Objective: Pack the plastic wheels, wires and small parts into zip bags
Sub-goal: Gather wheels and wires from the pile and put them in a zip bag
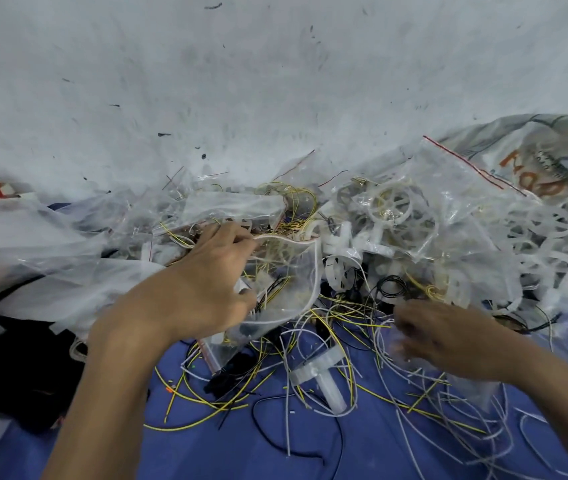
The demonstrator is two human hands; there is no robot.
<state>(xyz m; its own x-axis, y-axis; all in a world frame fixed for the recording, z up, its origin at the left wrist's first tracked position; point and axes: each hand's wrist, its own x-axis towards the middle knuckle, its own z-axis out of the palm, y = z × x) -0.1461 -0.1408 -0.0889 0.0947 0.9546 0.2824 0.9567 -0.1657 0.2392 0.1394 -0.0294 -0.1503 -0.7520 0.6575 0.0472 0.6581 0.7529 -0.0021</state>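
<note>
1 clear zip bag [296, 271] (wires [273, 289] inside, mouth open) | L hand [206, 282] grips its rim | R hand [448, 337] blurred, grip unclear

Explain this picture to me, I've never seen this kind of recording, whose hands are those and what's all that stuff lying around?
There is no machine here. A person wears a camera on the head, so this single picture looks forward and down at their own two hands. The left hand pinches the mouth of a clear zip bag, holding it open. The right hand is blurred over a tangle of yellow, white and black wires; I cannot tell whether it holds any. The wires lie on a blue surface. To the right sit white plastic wheels, and more clear bags are piled behind, against a pale wall.
</note>
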